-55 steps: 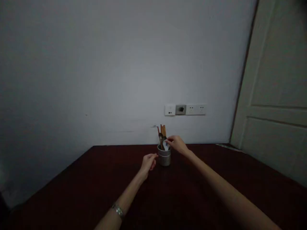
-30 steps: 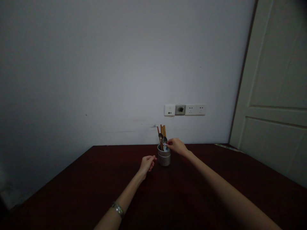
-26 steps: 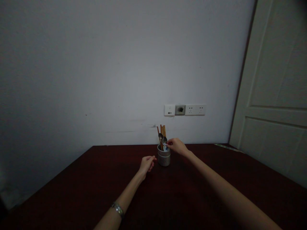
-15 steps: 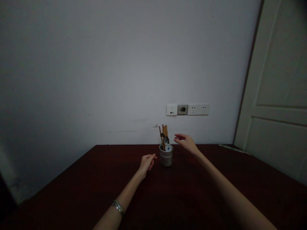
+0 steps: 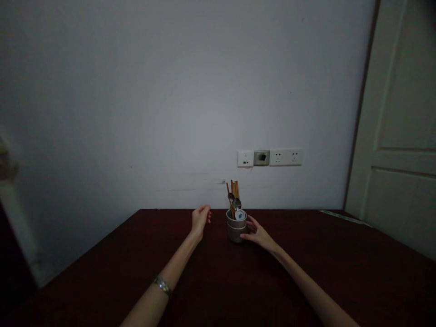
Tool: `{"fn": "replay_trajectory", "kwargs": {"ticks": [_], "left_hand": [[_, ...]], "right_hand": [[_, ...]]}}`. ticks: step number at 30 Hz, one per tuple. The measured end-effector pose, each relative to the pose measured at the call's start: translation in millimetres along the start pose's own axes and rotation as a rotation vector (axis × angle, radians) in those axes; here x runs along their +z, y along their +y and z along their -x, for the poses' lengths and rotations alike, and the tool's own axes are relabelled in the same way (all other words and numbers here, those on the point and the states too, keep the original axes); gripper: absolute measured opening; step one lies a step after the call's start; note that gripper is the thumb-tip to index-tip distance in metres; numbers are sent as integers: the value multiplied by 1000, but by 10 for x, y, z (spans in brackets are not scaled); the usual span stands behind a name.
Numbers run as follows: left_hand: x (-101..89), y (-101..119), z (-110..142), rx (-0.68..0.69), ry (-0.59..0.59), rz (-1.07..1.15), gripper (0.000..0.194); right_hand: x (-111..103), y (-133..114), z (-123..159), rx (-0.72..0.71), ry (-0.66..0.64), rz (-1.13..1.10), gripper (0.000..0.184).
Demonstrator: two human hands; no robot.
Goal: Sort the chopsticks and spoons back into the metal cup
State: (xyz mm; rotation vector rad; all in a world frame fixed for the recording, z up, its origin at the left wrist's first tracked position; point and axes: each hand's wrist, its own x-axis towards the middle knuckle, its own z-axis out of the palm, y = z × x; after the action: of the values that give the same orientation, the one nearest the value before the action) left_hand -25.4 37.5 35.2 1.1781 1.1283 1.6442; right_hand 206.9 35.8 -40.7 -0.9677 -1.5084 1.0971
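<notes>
While left fingers (image 5: 209,215) curl closed, right fingers (image 5: 248,236), wide, bracket right side of cup (image 5: 235,231).

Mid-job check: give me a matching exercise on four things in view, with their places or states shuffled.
1. Grey cylindrical metal cup
2. White spoon with blue mark
3. Bare left hand
4. Bare right hand

A. Fingers curled, apart from the cup
B. Upright on the dark red tabletop
C. Thumb and fingers spread at the cup's side
D. Standing inside the cup

Pairs: 1-B, 2-D, 3-A, 4-C
</notes>
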Motion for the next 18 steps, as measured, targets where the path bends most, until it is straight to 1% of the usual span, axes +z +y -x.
{"fn": "replay_trajectory", "kwargs": {"ticks": [2, 4, 6, 8, 11, 13, 15, 18], "left_hand": [[93, 17, -166, 6, 8, -3, 29], [200, 38, -340, 5, -15, -18, 25], [310, 62, -491, -21, -62, -30, 22], [412, 85, -602, -73, -135, -33, 21], [539, 112, -692, -160, -301, -41, 22], [606, 124, -718, -193, -399, -46, 25], [661, 130, -734, -203, -449, -41, 27], [727, 127, -752, -194, -468, -19, 26]], "right_hand": [[62, -7, 3, -52, -26, -33, 100], [111, -11, 8, -86, -43, -35, 99], [145, -1, 14, -89, -44, -7, 99], [165, 15, 19, -82, -35, 22, 99], [178, 11, 34, -82, -12, 74, 97], [181, -21, 54, -104, 4, 130, 93], [179, -65, 77, -145, -1, 186, 86], [172, -107, 98, -185, -8, 244, 76]]}}
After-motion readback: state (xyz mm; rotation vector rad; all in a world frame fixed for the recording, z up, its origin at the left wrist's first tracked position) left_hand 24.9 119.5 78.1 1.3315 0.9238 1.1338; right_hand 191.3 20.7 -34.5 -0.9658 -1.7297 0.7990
